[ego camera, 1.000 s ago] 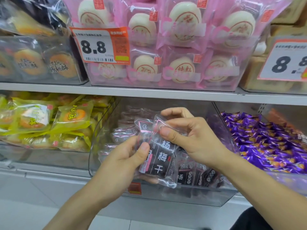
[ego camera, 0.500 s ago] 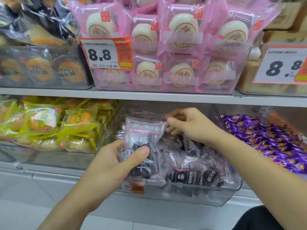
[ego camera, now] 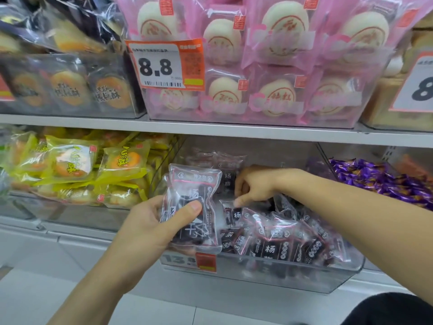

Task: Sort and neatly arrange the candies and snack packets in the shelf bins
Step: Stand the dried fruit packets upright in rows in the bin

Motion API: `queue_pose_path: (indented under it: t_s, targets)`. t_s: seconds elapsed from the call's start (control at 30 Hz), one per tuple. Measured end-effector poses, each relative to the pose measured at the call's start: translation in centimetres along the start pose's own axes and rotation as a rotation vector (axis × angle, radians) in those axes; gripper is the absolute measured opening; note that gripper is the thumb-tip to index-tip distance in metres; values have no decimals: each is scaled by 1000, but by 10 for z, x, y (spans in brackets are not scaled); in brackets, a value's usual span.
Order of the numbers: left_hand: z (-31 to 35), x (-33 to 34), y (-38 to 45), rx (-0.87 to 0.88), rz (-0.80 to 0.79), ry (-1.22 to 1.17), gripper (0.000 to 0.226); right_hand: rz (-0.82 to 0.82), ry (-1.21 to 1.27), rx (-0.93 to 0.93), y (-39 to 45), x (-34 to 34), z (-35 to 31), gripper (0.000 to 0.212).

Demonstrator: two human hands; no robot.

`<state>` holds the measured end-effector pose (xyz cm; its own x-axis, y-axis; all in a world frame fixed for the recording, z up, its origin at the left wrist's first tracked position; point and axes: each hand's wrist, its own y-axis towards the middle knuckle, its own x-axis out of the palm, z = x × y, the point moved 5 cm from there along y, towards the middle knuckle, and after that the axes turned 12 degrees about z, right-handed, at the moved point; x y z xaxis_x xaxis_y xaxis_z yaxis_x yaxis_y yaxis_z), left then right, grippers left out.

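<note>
The left hand (ego camera: pixel 150 226) grips a small stack of packets (ego camera: pixel 192 207), thumb across the front, just before the bin (ego camera: pixel 328 275). The right hand (ego camera: pixel 253 186), fingers curled, pinches a packet corner (ego camera: pixel 228 204) inside it. They look light, crinkly and slippery; edge seams are best.

Left hand (ego camera: pixel 150 221) grips a clear packet (ego camera: pixel 194 207) — right hand (ego camera: pixel 254 184) pinches another packet (ego camera: pixel 230 213) in the bin (ego camera: pixel 304 277).
</note>
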<state>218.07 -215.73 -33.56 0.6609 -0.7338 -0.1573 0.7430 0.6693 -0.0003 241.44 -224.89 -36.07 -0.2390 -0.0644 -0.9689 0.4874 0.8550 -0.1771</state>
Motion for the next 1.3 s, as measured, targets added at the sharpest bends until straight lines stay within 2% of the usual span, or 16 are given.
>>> queue_pose_path:
  t_s: [0.07, 0.17, 0.27, 0.33, 0.4, 0.5, 0.63, 0.9, 1.17, 1.23, 1.3]
  targets:
    - [2, 1, 0, 15, 3, 15, 53, -7, -7, -10, -3, -3, -1, 22]
    - [0, 3, 2, -9, -4, -11, 43, -92, -53, 32, -4, -4, -6, 46]
    - [2, 5, 1, -29, 3, -39, 38, -206, -125, 73, 4, 11, -6, 41]
    - [2, 5, 1, -31, 7, -25, 43, -191, -128, 79, 6, 15, -5, 30]
    - [1, 2, 2, -24, 12, -1, 47, -126, -87, 72, 2, 10, -5, 39]
    - [2, 1, 1, -18, 22, -20, 42, -70, 14, 20, -6, 5, -6, 28]
    - [13, 2, -3, 12, 69, -77, 25, 74, 166, -32, -13, 1, -6, 26]
    - [17, 1, -5, 54, 142, -41, 42, 500, 575, -167, -65, -36, -19, 14]
    - [25, 7, -5, 135, 215, -17, 35, 1012, 928, -194, -136, -60, -21, 19]
    - [26, 12, -7, 136, 205, -32, 31, 1082, 1011, -198, -146, -65, -24, 21]
    - [26, 15, -7, 147, 198, 19, 36, 1074, 1045, -185, -149, -64, -29, 20]
